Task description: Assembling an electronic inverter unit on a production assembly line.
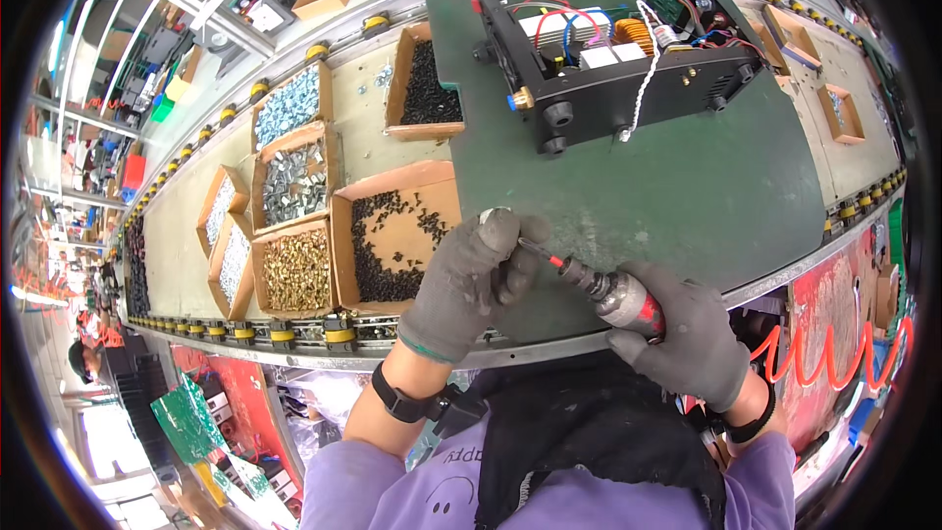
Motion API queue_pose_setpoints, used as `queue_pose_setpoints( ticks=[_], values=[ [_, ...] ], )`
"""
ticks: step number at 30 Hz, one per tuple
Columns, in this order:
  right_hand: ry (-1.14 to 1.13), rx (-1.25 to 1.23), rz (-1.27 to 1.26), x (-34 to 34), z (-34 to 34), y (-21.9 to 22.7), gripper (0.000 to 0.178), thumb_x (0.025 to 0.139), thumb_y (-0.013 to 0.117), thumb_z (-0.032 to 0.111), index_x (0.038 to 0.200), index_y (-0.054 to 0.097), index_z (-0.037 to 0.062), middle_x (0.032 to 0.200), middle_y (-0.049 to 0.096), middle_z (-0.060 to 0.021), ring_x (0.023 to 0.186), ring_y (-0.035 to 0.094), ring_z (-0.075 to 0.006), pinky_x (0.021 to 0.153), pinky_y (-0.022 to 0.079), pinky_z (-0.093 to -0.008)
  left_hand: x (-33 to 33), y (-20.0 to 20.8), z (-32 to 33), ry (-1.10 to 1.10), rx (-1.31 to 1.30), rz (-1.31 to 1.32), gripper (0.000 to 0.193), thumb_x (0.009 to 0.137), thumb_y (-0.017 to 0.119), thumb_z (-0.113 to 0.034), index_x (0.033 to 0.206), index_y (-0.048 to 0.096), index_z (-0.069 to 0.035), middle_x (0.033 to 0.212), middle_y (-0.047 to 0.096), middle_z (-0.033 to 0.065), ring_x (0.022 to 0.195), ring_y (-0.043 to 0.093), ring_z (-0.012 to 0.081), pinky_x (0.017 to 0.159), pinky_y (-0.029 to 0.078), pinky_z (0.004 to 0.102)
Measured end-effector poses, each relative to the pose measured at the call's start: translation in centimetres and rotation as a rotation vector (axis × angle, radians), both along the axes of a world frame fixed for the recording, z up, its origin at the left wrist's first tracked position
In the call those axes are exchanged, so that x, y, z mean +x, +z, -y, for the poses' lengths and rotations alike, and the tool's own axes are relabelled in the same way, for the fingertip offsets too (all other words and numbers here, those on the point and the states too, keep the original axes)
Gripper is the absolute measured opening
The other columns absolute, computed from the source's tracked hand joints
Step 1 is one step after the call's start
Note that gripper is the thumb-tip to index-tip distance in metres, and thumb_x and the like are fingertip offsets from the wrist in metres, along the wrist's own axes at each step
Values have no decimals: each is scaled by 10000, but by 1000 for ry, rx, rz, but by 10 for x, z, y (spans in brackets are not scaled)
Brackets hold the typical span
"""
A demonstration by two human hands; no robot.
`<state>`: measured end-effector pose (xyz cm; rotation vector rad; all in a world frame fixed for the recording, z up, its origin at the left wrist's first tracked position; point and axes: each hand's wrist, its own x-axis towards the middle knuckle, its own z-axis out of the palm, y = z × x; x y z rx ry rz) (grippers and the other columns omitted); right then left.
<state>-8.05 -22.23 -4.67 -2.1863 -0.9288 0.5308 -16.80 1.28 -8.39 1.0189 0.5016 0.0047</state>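
Note:
My right hand [692, 339], in a grey glove, is wrapped round a power screwdriver [626, 302] with a red and silver body. Its bit points up and left, towards my left hand [459, 280]. That hand, gloved too, has its fingers pinched together close to the bit's tip; whatever they hold is too small to make out. Just left of it, a cardboard box [343, 236] holds scattered black screws [378, 280]. Beyond both hands stands an opened black machine housing [628, 103] with coloured wires, a copper-coloured coil and a green circuit board. A white twisted cord [645, 83] hangs over its near side.
The housing rests on a green mat [726, 186]. Left lie boxes of brass fasteners [296, 270], metal clips [294, 182], bluish fasteners [287, 108] and black screws [430, 83]. Rollers [339, 336] line the bench edge. A red coiled hose [834, 368] hangs at the right.

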Motion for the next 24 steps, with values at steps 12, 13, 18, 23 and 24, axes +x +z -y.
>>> queue_pose_setpoints(
  ticks=[12,13,18,23,24],
  values=[
    [-196,27,-251,16,69,-3,595,809,827,303,1323,607,99,940,737,-157,827,735,-372,724,576,-456,66,22,54,-263,52,64,491,1033,626,-359,1282,646,64,876,634,31,741,558,68,615,434,227],
    [-220,40,-319,20,80,-2,593,820,826,277,1339,608,90,980,736,-153,847,748,-339,758,583,-426,76,26,60,-337,92,80,490,1038,618,-361,1291,645,58,878,627,21,742,555,67,613,435,225],
    [-488,211,-328,61,122,-1,501,845,790,226,1297,633,76,961,725,-157,906,735,-271,824,563,-375,145,61,75,-564,739,200,387,985,665,-310,1290,671,-70,903,637,35,750,621,164,626,487,300],
    [-652,66,-173,116,133,-8,492,870,759,294,1289,626,73,973,715,-161,905,719,-275,830,544,-382,250,77,94,-370,1863,675,387,909,716,-341,1253,714,-164,894,682,121,836,681,304,766,533,429],
    [-678,64,-189,122,132,-11,491,871,756,304,1285,626,73,967,714,-162,900,716,-273,828,541,-383,266,75,102,-389,1915,666,363,903,719,-350,1223,731,-179,904,694,134,851,684,330,773,532,445]
  ],
)
